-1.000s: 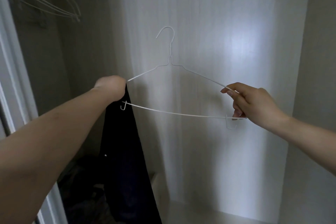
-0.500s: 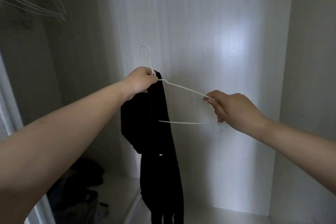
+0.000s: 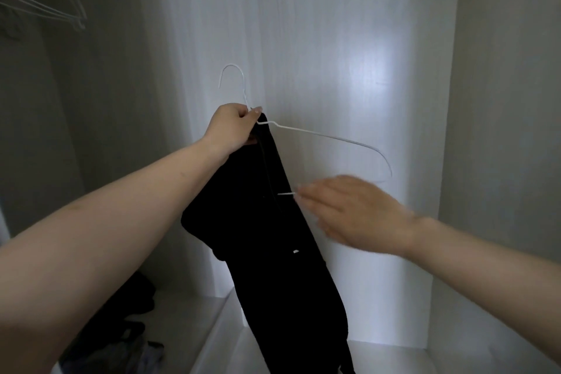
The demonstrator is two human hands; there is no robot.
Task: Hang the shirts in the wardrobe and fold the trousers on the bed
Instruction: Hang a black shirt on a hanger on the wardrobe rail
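Upper left: several white wire hangers (image 3: 57, 14) hang inside the darker left compartment of the wardrobe (image 3: 501, 100). Lower left: a heap of dark clothing (image 3: 127, 322) lies on the floor of that compartment.

Centre left: the left hand (image 3: 233, 127) is raised in front of the pale back panel, its fingers (image 3: 244, 114) curled round the neck of a white wire hanger (image 3: 328, 138) just under the hook, which points up and to the left. The same grip pinches the top of a black garment (image 3: 273, 237), which hangs from the hand in a long, narrow drape, tilted down to the right and reaching the bottom edge of the view. A small white speck shows on the cloth at mid-length. Whether the garment is a shirt cannot be told.

Centre right: the right hand (image 3: 355, 212), blurred, is held palm down with its fingers (image 3: 312, 191) straight and loosely together, their tips at the short visible stretch of the hanger's lower bar, just beside the garment's right edge. Whether they touch the bar cannot be told. The hanger's right shoulder curves round above this hand.
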